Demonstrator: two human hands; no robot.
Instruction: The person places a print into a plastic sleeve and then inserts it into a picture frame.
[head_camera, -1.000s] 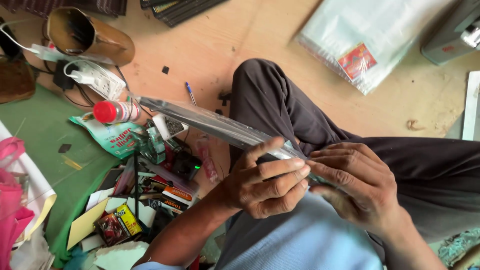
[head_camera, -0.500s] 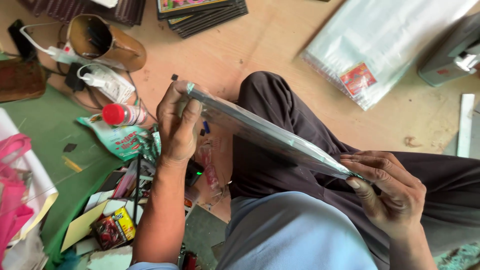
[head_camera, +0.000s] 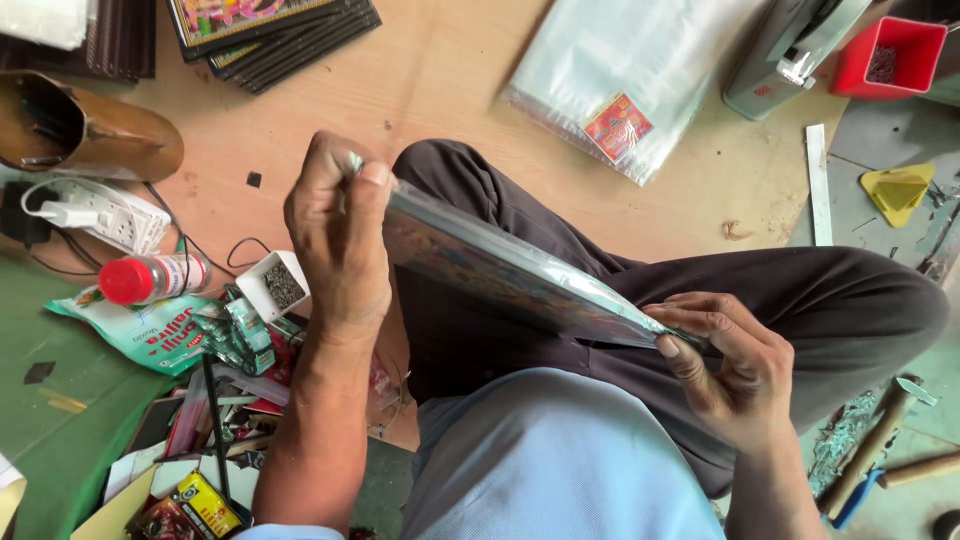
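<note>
Across the seated person's lap, a flat framed picture wrapped in clear plastic lies tilted and nearly edge-on, so its printed face is a blur of colour and cannot be made out. The left hand pinches the far upper corner, fingers curled over the edge and hiding it; the right hand grips the near lower corner, thumb on top, fingers tucked out of sight beneath. Between the two grips the picture spans the dark trousers. Beyond the left hand, a stack of dark frames is cut off by the top edge. Just left of that wrist sit a small white tray of tacks, a red-capped bottle and a white power strip. Past the right hand lies a pile of clear bags on the wooden floor, with bare boards between.
</note>
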